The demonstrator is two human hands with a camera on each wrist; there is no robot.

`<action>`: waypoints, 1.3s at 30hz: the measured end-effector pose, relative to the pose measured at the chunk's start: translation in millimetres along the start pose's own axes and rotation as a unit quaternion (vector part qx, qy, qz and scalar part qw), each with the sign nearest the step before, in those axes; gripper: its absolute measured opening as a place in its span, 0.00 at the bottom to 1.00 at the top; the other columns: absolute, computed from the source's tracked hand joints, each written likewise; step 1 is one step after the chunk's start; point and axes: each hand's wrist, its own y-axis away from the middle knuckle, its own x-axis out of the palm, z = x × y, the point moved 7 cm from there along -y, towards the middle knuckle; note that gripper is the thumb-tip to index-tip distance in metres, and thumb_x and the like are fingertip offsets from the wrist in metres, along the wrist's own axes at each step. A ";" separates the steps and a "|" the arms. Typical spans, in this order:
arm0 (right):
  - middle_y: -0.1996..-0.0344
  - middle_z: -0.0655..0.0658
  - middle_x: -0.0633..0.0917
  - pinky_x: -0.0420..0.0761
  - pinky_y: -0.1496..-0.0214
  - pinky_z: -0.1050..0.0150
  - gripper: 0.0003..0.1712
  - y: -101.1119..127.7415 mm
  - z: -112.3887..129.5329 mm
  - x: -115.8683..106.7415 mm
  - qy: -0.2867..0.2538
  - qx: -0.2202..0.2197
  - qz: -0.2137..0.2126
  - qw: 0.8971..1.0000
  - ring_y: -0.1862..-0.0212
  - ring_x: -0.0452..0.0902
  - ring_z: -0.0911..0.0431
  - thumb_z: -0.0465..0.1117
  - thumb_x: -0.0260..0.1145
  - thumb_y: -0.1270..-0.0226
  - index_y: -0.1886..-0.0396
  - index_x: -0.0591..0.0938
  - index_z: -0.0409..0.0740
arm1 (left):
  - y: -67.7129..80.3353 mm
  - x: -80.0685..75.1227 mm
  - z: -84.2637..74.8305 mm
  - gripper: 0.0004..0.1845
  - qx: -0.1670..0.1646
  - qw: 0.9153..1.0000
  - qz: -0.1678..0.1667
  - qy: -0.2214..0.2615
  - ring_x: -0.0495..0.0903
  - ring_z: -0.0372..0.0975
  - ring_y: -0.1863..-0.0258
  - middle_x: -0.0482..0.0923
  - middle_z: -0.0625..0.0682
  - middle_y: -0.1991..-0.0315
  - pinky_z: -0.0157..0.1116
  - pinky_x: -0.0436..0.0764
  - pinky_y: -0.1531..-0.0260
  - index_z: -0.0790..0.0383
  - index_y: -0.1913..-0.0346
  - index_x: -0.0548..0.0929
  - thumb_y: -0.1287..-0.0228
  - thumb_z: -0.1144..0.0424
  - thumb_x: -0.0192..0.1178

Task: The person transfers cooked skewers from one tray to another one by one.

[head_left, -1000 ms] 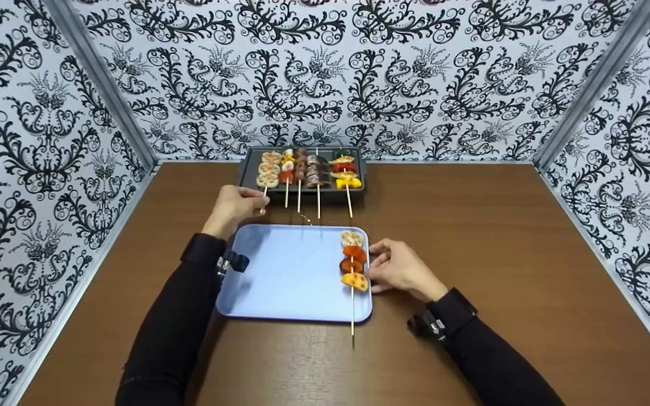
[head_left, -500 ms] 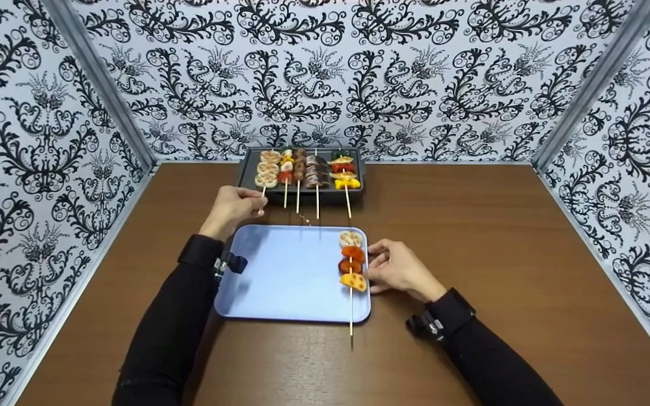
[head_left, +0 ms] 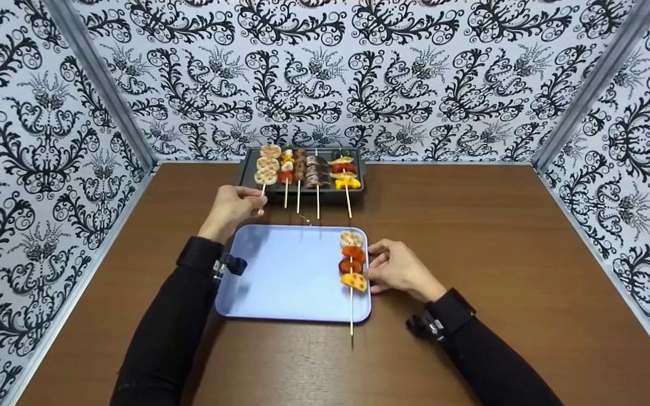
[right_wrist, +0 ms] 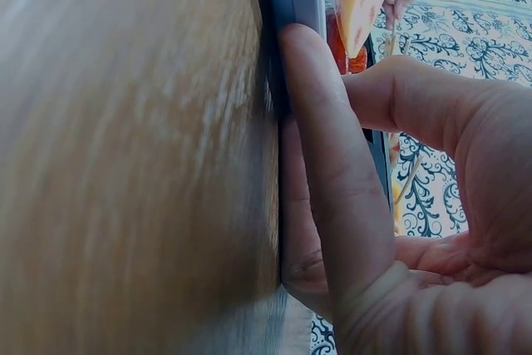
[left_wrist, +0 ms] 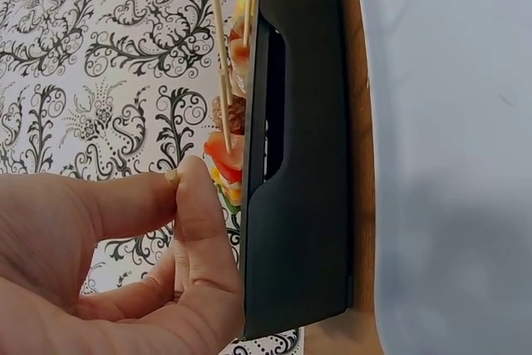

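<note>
My left hand (head_left: 235, 207) pinches the bare stick end of a lotus root skewer (head_left: 267, 163) between thumb and fingers. Its round slices are over the left side of a black grill pan (head_left: 302, 194), the far end looking slightly raised. In the left wrist view, the stick tip shows between thumb and index finger (left_wrist: 204, 214). My right hand (head_left: 401, 268) holds the right rim of a light blue tray (head_left: 285, 270), thumb near the top edge and fingers along the outside. On the tray's right side lies a mixed vegetable skewer (head_left: 353, 265), its stick overhanging the front edge.
Several other skewers lie side by side in the pan, including a brown meat skewer (head_left: 299, 166), a dark-skinned skewer (head_left: 317, 172) and a yellow-and-red vegetable skewer (head_left: 346, 175). Their sticks overhang the front. Patterned walls (head_left: 325, 84) enclose the brown table (head_left: 460, 225) behind and at both sides.
The far end of the lotus root skewer has tilted up a little in my left hand. The right hand and the tray stay where they were.
</note>
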 end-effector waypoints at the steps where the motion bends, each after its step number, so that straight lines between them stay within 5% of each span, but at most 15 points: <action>1: 0.58 0.32 0.83 0.93 0.64 0.50 0.34 0.1 -0.2 0.3 0.000 0.000 0.001 1.000 0.66 0.88 0.43 0.28 0.78 0.42 0.36 0.76 0.33 | 0.3 -0.2 -0.1 0.20 -0.001 1.000 0.000 0.000 0.83 0.38 0.69 0.82 0.61 0.56 0.33 0.90 0.61 0.80 0.40 0.79 0.31 0.74 0.66; 9: 0.58 0.32 0.83 0.93 0.64 0.51 0.34 -1.1 -1.5 0.8 0.002 -0.006 0.002 1.000 0.65 0.87 0.44 0.29 0.78 0.42 0.36 0.75 0.33 | 5.3 1.6 -3.0 0.21 0.002 1.000 0.007 -0.005 0.84 0.43 0.66 0.82 0.67 0.48 0.35 0.90 0.59 0.80 0.38 0.77 0.29 0.72 0.65; 16: 0.58 0.32 0.83 0.93 0.64 0.52 0.34 -1.8 -1.8 1.3 0.001 -0.016 0.008 1.000 0.65 0.87 0.44 0.28 0.76 0.41 0.36 0.74 0.30 | 12.1 5.0 -5.4 0.20 0.007 1.000 0.004 -0.007 0.85 0.43 0.67 0.84 0.60 0.56 0.31 0.88 0.65 0.79 0.40 0.79 0.30 0.73 0.66; 24: 0.58 0.32 0.82 0.93 0.64 0.51 0.33 -2.4 -2.3 2.4 -0.004 -0.013 0.007 1.000 0.65 0.87 0.44 0.26 0.75 0.42 0.36 0.75 0.31 | 16.5 8.2 -4.3 0.18 0.017 0.999 0.007 -0.032 0.87 0.49 0.60 0.84 0.62 0.53 0.39 0.90 0.54 0.75 0.41 0.81 0.30 0.71 0.67; 32: 0.57 0.31 0.82 0.93 0.64 0.50 0.34 -1.2 -0.9 1.8 -0.005 -0.015 0.004 1.000 0.66 0.87 0.44 0.27 0.76 0.42 0.35 0.75 0.31 | 22.3 11.8 -6.0 0.17 0.023 0.997 0.006 -0.068 0.86 0.42 0.65 0.85 0.59 0.54 0.44 0.89 0.50 0.72 0.43 0.83 0.31 0.69 0.68; 39: 0.57 0.32 0.82 0.93 0.64 0.50 0.33 -1.4 -2.0 0.9 -0.013 -0.007 0.001 1.000 0.65 0.87 0.44 0.26 0.75 0.42 0.37 0.76 0.32 | 30.2 18.4 -6.2 0.17 0.035 0.998 0.012 -0.052 0.85 0.45 0.61 0.85 0.57 0.57 0.45 0.89 0.50 0.74 0.43 0.83 0.32 0.71 0.68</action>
